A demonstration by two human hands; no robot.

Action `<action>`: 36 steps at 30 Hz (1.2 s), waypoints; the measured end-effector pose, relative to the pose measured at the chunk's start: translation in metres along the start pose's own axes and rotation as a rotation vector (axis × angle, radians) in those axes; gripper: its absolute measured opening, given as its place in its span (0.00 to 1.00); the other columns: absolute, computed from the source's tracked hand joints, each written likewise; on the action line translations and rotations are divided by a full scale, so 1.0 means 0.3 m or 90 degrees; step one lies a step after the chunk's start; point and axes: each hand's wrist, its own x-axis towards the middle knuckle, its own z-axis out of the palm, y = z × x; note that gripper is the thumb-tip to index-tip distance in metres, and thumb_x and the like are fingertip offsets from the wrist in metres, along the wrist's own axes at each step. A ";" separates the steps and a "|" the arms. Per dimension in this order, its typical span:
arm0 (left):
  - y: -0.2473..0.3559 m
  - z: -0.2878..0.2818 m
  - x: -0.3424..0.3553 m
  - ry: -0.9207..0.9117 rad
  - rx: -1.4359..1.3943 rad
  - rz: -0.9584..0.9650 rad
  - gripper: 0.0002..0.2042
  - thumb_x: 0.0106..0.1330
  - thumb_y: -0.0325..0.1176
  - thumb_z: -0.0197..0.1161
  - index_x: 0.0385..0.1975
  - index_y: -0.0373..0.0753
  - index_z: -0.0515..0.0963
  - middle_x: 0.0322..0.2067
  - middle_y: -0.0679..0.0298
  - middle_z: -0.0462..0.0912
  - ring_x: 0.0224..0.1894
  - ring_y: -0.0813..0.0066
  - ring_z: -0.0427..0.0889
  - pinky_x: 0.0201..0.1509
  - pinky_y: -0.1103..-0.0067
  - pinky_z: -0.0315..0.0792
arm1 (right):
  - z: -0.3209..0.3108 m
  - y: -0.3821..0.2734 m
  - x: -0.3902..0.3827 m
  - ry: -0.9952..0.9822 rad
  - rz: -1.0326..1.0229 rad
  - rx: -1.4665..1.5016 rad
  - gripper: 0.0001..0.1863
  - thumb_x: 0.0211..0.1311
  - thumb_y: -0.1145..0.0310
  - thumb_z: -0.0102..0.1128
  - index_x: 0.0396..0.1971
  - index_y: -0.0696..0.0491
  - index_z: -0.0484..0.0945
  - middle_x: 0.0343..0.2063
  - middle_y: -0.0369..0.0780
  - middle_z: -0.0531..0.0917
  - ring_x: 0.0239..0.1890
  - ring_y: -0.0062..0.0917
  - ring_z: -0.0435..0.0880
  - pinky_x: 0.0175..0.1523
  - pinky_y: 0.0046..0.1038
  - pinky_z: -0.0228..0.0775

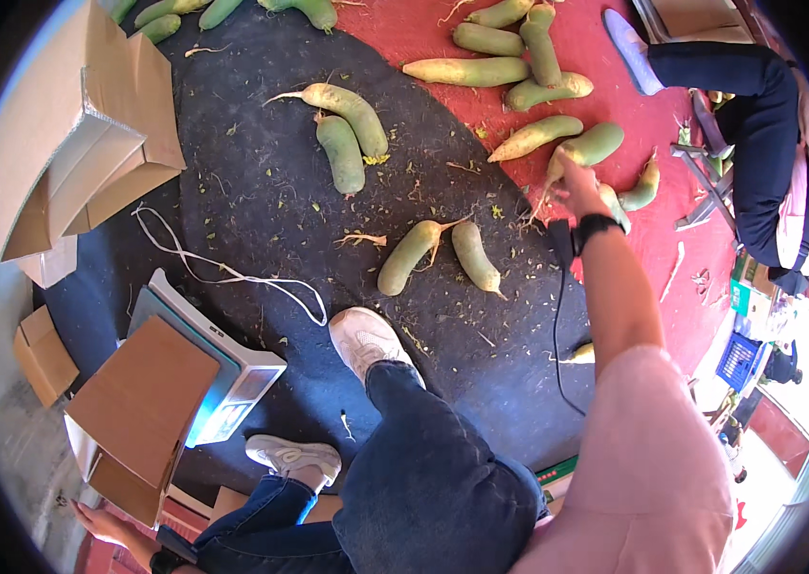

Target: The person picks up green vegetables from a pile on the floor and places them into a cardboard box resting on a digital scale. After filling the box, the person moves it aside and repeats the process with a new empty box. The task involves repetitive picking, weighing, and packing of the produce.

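Note:
My right hand (576, 188) reaches far forward, its fingers closed around the pale, rooty end of a green radish (598, 143). Another green radish (615, 207) lies partly behind my wrist, touching or close to a curved one (644, 184). At the lower left, my left hand (106, 524) has its fingers stretched out beside the bottom of an open cardboard box (148, 378). That box rests on a weighing scale (249, 368). Two pairs of radishes lie on the dark cloth ahead of me, one including a long curved radish (347, 107).
More radishes (486, 72) lie on the red cloth (395, 57) at the back. Tall cardboard boxes (50, 124) stand at the left, near a looped white cord (232, 273). A black cable (557, 354) runs beneath my right arm. Another person's leg (758, 124) is at the right.

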 end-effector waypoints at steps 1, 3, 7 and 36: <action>-0.036 0.009 0.016 0.002 -0.006 -0.015 0.19 0.68 0.37 0.43 0.53 0.36 0.70 0.56 0.55 0.69 0.59 0.59 0.67 0.62 0.72 0.58 | 0.017 -0.025 0.030 -0.002 0.000 -0.007 0.10 0.58 0.63 0.58 0.30 0.52 0.69 0.18 0.35 0.69 0.15 0.21 0.66 0.16 0.21 0.54; -0.036 0.042 0.046 -0.006 -0.016 -0.012 0.19 0.68 0.36 0.43 0.53 0.36 0.70 0.56 0.55 0.69 0.58 0.59 0.67 0.62 0.72 0.58 | -0.007 0.015 0.140 0.010 0.032 -0.011 0.13 0.57 0.59 0.59 0.31 0.51 0.68 0.17 0.34 0.68 0.13 0.21 0.64 0.15 0.24 0.53; 0.083 0.075 0.014 -0.012 -0.100 -0.036 0.18 0.67 0.35 0.43 0.53 0.36 0.70 0.56 0.56 0.69 0.58 0.61 0.67 0.61 0.73 0.58 | -0.061 0.122 0.146 0.015 -0.232 -0.143 0.12 0.61 0.58 0.53 0.40 0.46 0.67 0.27 0.35 0.71 0.26 0.24 0.71 0.25 0.30 0.65; 0.040 -0.076 -0.047 0.007 -0.433 -0.126 0.18 0.64 0.30 0.50 0.54 0.34 0.69 0.56 0.56 0.67 0.57 0.63 0.68 0.62 0.65 0.60 | 0.018 -0.004 -0.410 -0.213 -0.183 -0.076 0.40 0.50 0.68 0.63 0.60 0.47 0.49 0.37 0.42 0.75 0.33 0.30 0.78 0.34 0.31 0.74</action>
